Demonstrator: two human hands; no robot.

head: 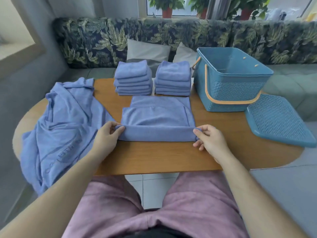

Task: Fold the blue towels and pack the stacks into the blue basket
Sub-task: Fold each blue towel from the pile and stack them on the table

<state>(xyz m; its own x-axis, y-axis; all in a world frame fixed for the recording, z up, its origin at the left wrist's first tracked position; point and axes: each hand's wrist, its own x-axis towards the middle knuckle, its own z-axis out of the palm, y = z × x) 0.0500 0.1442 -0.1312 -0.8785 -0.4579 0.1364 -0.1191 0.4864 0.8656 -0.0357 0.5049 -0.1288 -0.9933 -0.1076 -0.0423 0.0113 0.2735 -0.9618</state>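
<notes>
Folding is in hand. The towel [157, 117] lies flat mid-table, its near edge turned up into a fold. The left hand [107, 134] pinches the fold's left corner, the right hand [208, 137] pinches its right corner. Next, I judge, both corners must travel evenly toward the far edge so the layers line up. Two stacks [133, 78] [173, 79] wait beyond, the basket [228, 86] at far right stands open, its lid [277, 119] beside it. Unfolded towels [61, 124] lie left.

I have bare table [154, 157] before the towel [157, 115]. Beyond it stand left stack [133, 78] and right stack [173, 78], narrowly apart; pile [60, 126] crowds left, open-topped basket [229, 86] and lid [277, 121] right.
</notes>
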